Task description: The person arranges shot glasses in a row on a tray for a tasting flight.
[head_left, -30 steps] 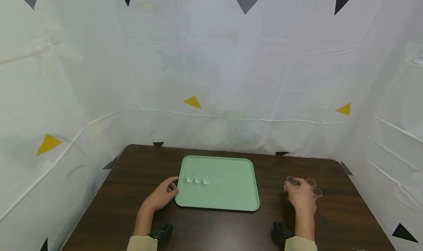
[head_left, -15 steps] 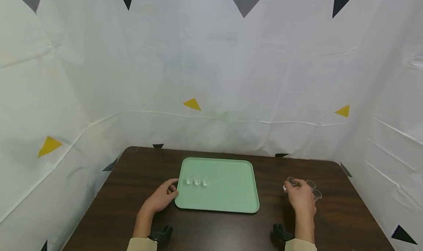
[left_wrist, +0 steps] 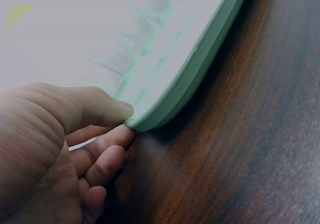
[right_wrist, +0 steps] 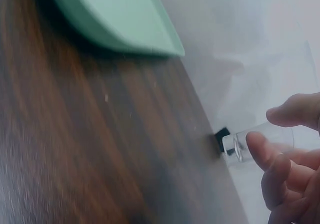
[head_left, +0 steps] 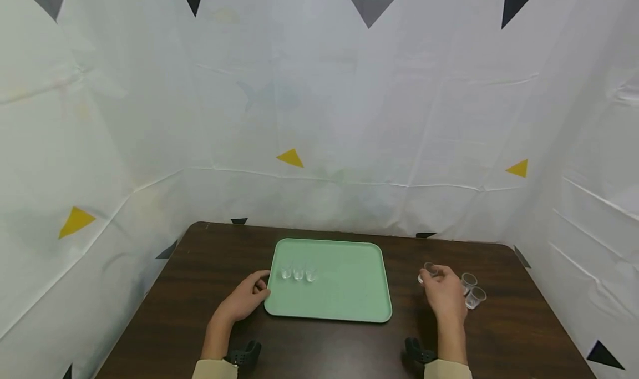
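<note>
My left hand (head_left: 243,298) pinches the left rim of a light green tray (head_left: 344,293); in the left wrist view the thumb lies on the rim (left_wrist: 165,86) with the index finger beneath it. Three small clear shot glasses (head_left: 298,274) stand in a row on the tray's left half. Right of the tray, my right hand (head_left: 445,294) holds another clear shot glass (right_wrist: 240,147) between thumb and fingers, up off the brown table. Just beyond that hand, two more shot glasses (head_left: 476,297) stand close together on the table.
The dark brown wooden table (head_left: 349,348) has rounded far corners. White sheeting (head_left: 319,90) with black, grey and yellow triangles encloses its back and sides. A black wrist device (head_left: 419,352) sits on the right wrist, and a similar one (head_left: 244,354) on the left.
My right hand has lifted its shot glass and moved left toward the tray, uncovering more of the two glasses behind it. The left hand stays at the tray's rim.
</note>
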A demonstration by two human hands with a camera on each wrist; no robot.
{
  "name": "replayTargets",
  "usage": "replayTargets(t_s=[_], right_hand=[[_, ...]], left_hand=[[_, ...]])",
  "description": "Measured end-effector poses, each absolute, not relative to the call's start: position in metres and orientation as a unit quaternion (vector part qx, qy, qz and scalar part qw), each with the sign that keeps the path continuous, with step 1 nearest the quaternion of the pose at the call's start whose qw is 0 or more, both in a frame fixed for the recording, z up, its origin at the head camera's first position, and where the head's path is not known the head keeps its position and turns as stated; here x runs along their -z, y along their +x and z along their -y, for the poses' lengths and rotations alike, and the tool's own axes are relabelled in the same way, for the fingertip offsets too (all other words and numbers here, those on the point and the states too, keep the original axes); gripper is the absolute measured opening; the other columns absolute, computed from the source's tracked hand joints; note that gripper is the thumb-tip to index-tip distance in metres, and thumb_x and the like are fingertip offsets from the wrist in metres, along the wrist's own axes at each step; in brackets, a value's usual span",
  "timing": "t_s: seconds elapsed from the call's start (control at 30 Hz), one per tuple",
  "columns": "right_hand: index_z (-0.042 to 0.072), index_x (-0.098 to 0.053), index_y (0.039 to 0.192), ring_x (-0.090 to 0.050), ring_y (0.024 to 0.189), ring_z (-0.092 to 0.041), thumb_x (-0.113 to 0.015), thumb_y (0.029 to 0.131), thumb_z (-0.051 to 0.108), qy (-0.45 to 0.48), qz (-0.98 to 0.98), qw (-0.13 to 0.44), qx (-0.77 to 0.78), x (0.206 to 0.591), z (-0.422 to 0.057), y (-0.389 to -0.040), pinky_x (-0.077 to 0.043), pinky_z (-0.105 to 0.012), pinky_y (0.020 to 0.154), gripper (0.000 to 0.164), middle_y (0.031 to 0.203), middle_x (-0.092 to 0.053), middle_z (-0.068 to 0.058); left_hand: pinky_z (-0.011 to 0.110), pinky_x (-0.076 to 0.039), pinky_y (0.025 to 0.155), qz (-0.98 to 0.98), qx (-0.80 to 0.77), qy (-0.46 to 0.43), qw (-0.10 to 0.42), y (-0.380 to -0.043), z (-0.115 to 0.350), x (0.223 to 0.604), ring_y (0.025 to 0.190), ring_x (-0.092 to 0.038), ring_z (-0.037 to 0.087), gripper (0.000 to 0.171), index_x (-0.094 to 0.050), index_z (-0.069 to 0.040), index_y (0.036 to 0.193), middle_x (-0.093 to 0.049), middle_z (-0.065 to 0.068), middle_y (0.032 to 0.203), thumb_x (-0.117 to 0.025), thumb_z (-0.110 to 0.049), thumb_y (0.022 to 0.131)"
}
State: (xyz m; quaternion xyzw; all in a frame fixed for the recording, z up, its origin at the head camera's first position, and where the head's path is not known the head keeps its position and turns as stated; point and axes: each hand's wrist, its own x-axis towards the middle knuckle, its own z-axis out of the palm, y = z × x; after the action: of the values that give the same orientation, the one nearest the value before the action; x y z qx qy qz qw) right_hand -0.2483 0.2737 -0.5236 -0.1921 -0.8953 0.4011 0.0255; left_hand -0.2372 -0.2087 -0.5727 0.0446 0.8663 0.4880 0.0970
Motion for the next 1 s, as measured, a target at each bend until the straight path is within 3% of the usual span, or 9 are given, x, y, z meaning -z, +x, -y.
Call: replayTargets(t_s=[0.27, 0.77, 1.0], right_hand=[[0.01, -0.054, 0.151, -0.07, 0.111, -0.037, -0.059, 0.105, 0.054, -0.179, 0.894, 0.019, -0.41, 0.518, -0.257, -0.251, -0.047, -0.057, 0.086, 0.064, 0.118, -0.081, -0.01], [0.013, -0.059, 0.147, -0.068, 0.091, -0.023, -0.062, 0.104, 0.053, -0.139, 0.892, 0.026, -0.43, 0.513, -0.223, -0.255, -0.045, -0.035, 0.07, 0.059, 0.103, -0.082, -0.003], [0.012, -0.061, 0.147, -0.07, 0.092, -0.023, -0.063, 0.105, 0.049, -0.119, 0.892, 0.021, -0.435, 0.513, -0.208, -0.256, -0.044, -0.036, 0.07, 0.056, 0.101, -0.081, -0.003]], left_hand=[[0.037, -0.047, 0.079, -0.863, -0.493, 0.042, 0.1, -0.236, 0.206, 0.571, 0.087, -0.055, 0.02, 0.053, -0.049, 0.003, 0.156, -0.061, 0.01, 0.108, -0.063, -0.011, 0.107], [0.037, -0.046, 0.078, -0.866, -0.49, 0.038, 0.091, -0.238, 0.198, 0.569, 0.087, -0.054, 0.02, 0.053, -0.05, 0.003, 0.156, -0.061, 0.009, 0.107, -0.063, -0.011, 0.106], [0.036, -0.046, 0.077, -0.868, -0.487, 0.037, 0.09, -0.241, 0.198, 0.571, 0.086, -0.054, 0.02, 0.052, -0.05, 0.003, 0.155, -0.062, 0.009, 0.107, -0.063, -0.012, 0.107]])
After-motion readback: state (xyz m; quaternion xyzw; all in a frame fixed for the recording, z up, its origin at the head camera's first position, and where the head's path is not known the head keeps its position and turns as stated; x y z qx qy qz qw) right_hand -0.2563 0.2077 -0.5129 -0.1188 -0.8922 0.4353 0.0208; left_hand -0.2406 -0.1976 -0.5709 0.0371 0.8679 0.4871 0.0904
